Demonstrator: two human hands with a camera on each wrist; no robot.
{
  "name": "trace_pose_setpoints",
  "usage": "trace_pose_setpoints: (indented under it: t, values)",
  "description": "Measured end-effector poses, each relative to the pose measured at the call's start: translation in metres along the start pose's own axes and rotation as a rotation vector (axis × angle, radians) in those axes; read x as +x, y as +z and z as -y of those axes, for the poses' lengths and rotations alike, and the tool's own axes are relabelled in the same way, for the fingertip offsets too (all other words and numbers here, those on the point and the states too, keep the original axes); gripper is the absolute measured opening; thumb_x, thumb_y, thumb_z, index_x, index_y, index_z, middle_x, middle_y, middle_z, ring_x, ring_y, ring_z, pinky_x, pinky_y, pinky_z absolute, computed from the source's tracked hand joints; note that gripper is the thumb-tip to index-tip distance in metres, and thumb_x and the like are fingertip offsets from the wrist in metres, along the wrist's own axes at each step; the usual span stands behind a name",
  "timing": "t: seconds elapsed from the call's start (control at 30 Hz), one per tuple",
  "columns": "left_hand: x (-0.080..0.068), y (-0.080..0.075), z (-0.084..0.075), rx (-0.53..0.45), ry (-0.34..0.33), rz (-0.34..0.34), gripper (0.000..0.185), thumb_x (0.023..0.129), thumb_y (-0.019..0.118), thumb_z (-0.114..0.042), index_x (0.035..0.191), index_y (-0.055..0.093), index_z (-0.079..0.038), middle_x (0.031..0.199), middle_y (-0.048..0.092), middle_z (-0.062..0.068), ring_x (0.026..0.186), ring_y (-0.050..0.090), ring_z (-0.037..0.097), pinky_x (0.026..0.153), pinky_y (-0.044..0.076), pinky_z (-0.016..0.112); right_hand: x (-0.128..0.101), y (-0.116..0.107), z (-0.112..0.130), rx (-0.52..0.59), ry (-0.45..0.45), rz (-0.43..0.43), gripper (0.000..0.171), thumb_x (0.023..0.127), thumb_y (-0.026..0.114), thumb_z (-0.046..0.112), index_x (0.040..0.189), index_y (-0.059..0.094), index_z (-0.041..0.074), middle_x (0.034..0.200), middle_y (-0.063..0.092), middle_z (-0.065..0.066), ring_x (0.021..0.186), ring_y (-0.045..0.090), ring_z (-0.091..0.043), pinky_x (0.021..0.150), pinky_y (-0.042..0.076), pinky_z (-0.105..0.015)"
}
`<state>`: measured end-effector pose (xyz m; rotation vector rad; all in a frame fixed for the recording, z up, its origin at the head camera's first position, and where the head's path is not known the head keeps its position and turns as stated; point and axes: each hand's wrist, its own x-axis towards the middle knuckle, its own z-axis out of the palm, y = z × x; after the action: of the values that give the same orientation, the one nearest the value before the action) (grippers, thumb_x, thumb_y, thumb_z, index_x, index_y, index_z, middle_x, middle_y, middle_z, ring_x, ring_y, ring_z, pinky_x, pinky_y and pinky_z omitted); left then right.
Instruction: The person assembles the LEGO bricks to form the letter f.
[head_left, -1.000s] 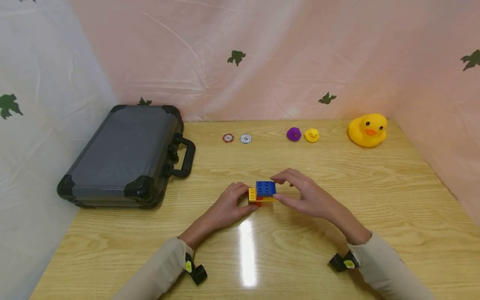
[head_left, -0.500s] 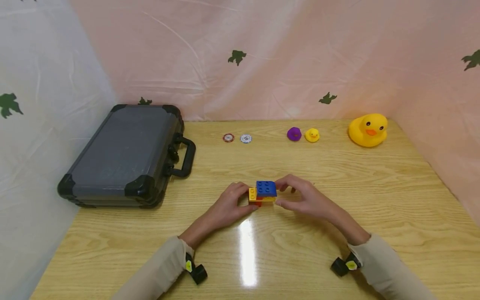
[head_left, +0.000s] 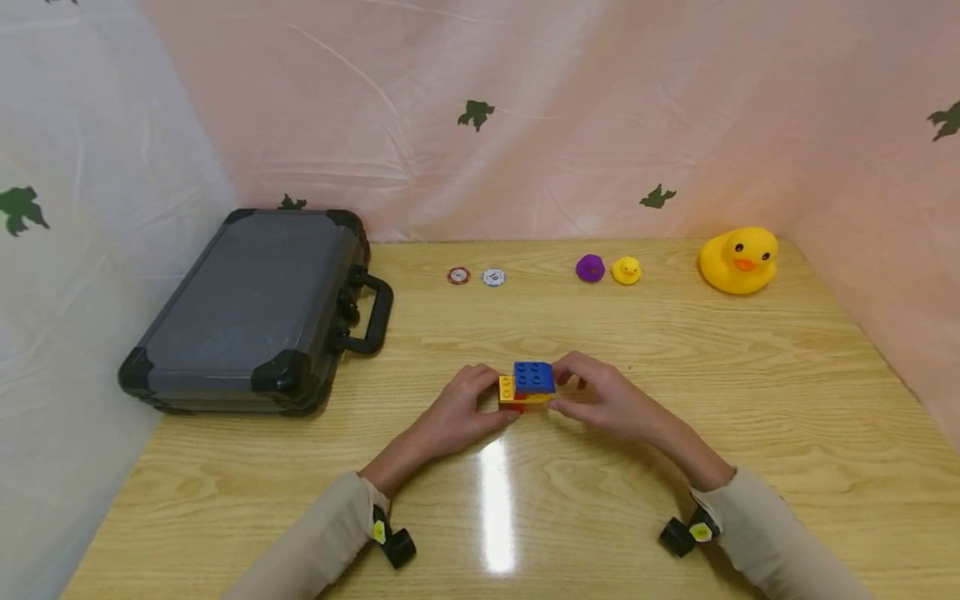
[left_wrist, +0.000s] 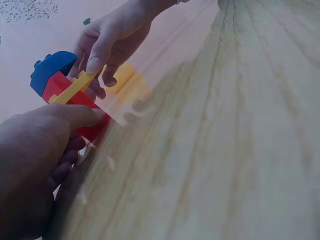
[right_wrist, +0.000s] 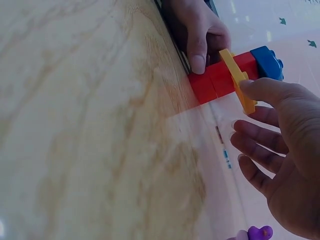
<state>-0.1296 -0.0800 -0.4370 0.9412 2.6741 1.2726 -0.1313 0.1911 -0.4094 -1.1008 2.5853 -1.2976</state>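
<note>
A small brick stack [head_left: 527, 386] stands on the wooden table [head_left: 675, 350] at the middle: a blue brick [head_left: 534, 377] on top, a yellow plate [head_left: 507, 387] under it, red bricks below. My left hand [head_left: 480, 402] grips its left side, thumb on the red brick [right_wrist: 217, 80]. My right hand [head_left: 572, 393] pinches its right side, thumb on the yellow plate [right_wrist: 235, 75], its other fingers loosely spread behind. In the left wrist view the blue brick [left_wrist: 50, 67] tops the red brick [left_wrist: 65, 92], and the right hand [left_wrist: 107, 47] pinches the yellow plate [left_wrist: 72, 89].
A closed grey case [head_left: 247, 308] lies at the left, handle toward the middle. Along the back edge sit two poker chips [head_left: 458, 276], a purple duck [head_left: 590, 268], a small yellow duck [head_left: 626, 270] and a large yellow duck [head_left: 738, 260]. Plastic sheets wall in the table.
My right hand's fingers have come down from their arch beside the blue brick and closed in against the stack's right side. The left hand and the stack have stayed put.
</note>
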Motion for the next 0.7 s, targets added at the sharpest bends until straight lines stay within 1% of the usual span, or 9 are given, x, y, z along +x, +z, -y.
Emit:
trace_pose_setpoints:
  t: [0.17,0.37,0.47,0.57,0.63,0.7]
  values:
    - [-0.0015,-0.0016,-0.0011,-0.025,-0.038,0.006,0.038,0.09,0.083,-0.026,0.12,0.071,-0.007,0.115,0.066,0.002,0.11,0.057,0.02,0.097,0.047,0.042,0.0004,0.0009,-0.0001,-0.003,0.001,0.001,0.032,0.091,0.079,0.004,0.119,0.064,0.007,0.11,0.067,0.0,0.099,0.063,-0.021,0.086,0.055,-0.039]
    - [-0.0032,-0.004,-0.0036,-0.066,-0.078,0.011,0.054,0.091,0.082,-0.031,0.136,0.064,-0.007,0.129,0.065,0.006,0.123,0.055,0.024,0.106,0.043,0.046,0.0009,0.0005,-0.0009,0.002,-0.007,0.002,0.03,0.092,0.078,0.004,0.119,0.064,0.007,0.111,0.067,0.0,0.099,0.063,-0.022,0.086,0.055,-0.039]
    - [-0.005,-0.0049,-0.0035,-0.094,-0.091,-0.009,0.057,0.091,0.082,-0.032,0.139,0.061,-0.008,0.128,0.065,0.007,0.12,0.056,0.024,0.103,0.045,0.046,0.0006,0.0002,-0.0012,0.0,-0.018,-0.001,0.029,0.093,0.078,0.005,0.118,0.064,0.007,0.111,0.067,0.0,0.099,0.063,-0.022,0.086,0.055,-0.039]
    - [-0.0073,-0.0063,-0.0021,-0.114,-0.077,-0.044,0.055,0.09,0.083,-0.03,0.137,0.062,-0.009,0.12,0.065,0.005,0.113,0.058,0.021,0.099,0.047,0.045,0.0002,0.0004,-0.0024,-0.007,-0.02,0.0,0.028,0.093,0.078,0.006,0.117,0.064,0.008,0.111,0.067,0.0,0.098,0.063,-0.021,0.086,0.055,-0.039]
    - [-0.0085,-0.0079,-0.0006,-0.123,-0.052,-0.067,0.052,0.09,0.084,-0.028,0.134,0.063,-0.009,0.114,0.065,0.003,0.108,0.059,0.019,0.096,0.048,0.044,-0.0001,0.0003,-0.0021,-0.01,-0.021,0.001,0.028,0.093,0.078,0.007,0.117,0.064,0.008,0.111,0.067,0.0,0.098,0.063,-0.021,0.086,0.055,-0.039]
    - [-0.0097,-0.0099,0.0006,-0.126,-0.026,-0.079,0.047,0.091,0.082,-0.025,0.131,0.064,-0.008,0.112,0.066,0.002,0.107,0.06,0.018,0.095,0.049,0.043,-0.0001,0.0004,-0.0021,-0.011,-0.018,0.003,0.028,0.093,0.078,0.008,0.117,0.064,0.008,0.111,0.066,0.0,0.098,0.062,-0.021,0.086,0.055,-0.039]
